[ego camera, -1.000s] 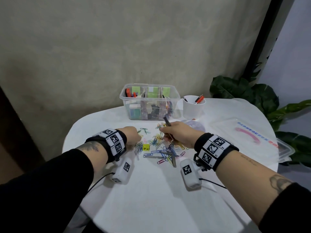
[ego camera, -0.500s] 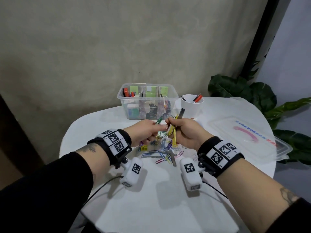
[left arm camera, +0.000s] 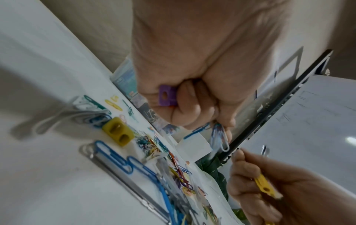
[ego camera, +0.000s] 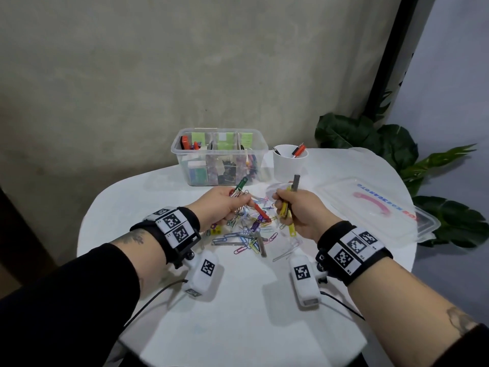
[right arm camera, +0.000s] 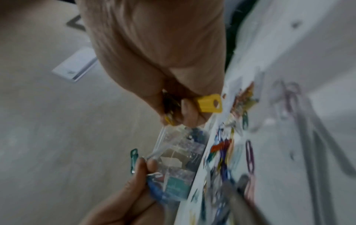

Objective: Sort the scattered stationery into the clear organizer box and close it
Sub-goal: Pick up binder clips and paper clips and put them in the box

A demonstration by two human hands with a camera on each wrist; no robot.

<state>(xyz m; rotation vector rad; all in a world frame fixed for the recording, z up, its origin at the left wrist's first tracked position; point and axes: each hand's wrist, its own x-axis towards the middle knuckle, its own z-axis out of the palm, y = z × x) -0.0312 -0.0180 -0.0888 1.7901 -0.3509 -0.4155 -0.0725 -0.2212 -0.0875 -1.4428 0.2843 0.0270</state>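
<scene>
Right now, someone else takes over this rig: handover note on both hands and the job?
Left hand: grips a bunch of clips, green, red and purple among them.
Right hand: grips yellow clips and a grey one.
Organizer box: open at the table's far side, partly filled. Lid lies to the right.
Left: the held clips, the paper clip pile, the yellow sharpener; then close the lid.

The right wrist view was smeared with motion blur, so the paper clips (right arm camera: 227, 153) on the table (right arm camera: 318, 45) ran into coloured streaks. The left hand (ego camera: 222, 205) closed over its bundle of clips (ego camera: 239, 190), hiding how many it held. The right hand (ego camera: 299, 210) covered the middle of its yellow clips (ego camera: 287, 215). The print on the lid (ego camera: 370, 205) was too small to read.
</scene>
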